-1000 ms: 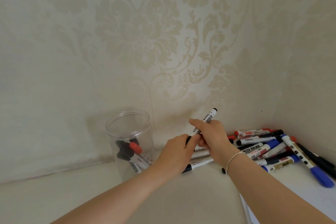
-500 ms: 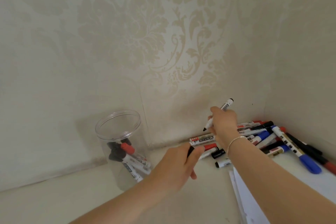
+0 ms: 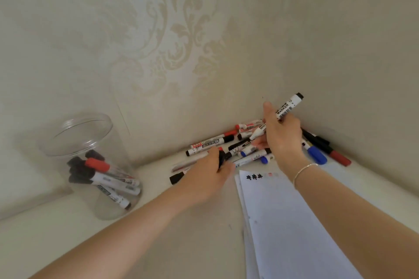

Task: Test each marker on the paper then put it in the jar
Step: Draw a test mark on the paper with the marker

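My right hand (image 3: 281,136) grips an uncapped white marker (image 3: 289,106), tilted with its tip down-left and its black end up-right, above the pile of markers (image 3: 240,147) in the corner. My left hand (image 3: 209,174) pinches the black cap (image 3: 221,158) at the pile's near edge. White paper (image 3: 283,222) lies under my right forearm, with black scribbles (image 3: 254,176) near its top edge. A clear jar (image 3: 84,142) stands at the left with several black and red markers inside.
Patterned walls meet in a corner right behind the pile. Red, blue and black markers lie spread along the right wall (image 3: 326,152). The cream tabletop (image 3: 158,233) stretches between jar and paper.
My right hand has carried the uncapped marker to the right, above the pile. My left hand, still holding the cap, has moved forward to the pile's edge. The view panned right, showing the paper.
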Motion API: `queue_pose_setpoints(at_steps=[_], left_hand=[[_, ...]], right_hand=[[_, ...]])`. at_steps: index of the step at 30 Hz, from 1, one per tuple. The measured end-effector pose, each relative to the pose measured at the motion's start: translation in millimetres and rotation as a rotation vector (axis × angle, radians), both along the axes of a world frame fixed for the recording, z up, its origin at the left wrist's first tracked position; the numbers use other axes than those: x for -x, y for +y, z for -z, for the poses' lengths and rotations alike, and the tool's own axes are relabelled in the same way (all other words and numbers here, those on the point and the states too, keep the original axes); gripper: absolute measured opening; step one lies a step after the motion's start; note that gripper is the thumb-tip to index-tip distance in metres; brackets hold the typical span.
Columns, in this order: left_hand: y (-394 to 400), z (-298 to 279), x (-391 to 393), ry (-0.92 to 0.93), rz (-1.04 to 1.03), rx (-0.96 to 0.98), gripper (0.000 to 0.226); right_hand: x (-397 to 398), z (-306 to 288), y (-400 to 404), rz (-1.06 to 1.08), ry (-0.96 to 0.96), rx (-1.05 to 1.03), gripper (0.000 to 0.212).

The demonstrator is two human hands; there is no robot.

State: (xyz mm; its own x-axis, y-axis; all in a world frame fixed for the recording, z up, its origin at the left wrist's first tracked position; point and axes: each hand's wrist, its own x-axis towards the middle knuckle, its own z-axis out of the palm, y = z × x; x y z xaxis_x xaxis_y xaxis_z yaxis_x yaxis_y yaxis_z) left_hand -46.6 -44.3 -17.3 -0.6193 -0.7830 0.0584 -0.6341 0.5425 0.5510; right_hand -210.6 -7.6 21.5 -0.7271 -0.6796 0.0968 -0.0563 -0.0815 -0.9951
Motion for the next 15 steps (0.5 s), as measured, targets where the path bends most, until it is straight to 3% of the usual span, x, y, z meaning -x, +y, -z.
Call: queue_pose_setpoints(at_steps=[2, 5, 9, 15], left_hand=[[6.0, 1.6, 14.2, -0.014, 0.063, 0.027, 0.037], [12.8, 4.7, 31.8, -0.041, 0.109, 0.072, 0.044], [19.4, 11.6, 46.7, -0.072, 0.119, 0.152, 0.052], [26.8, 31.8, 49.0, 0.015, 0.264, 0.239, 0.038]], right_hand=[[14.7, 11.3, 10.6, 0.001, 0.010, -0.009, 0.034], [29.9, 29.3, 22.8, -0.069, 0.072, -0.068, 0.011], [37.9, 45.6, 29.7, -0.091, -0.044, -0.109, 0.030], [54.0, 53.3, 32.5, -0.128, -0.157, -0.099, 0.025]])
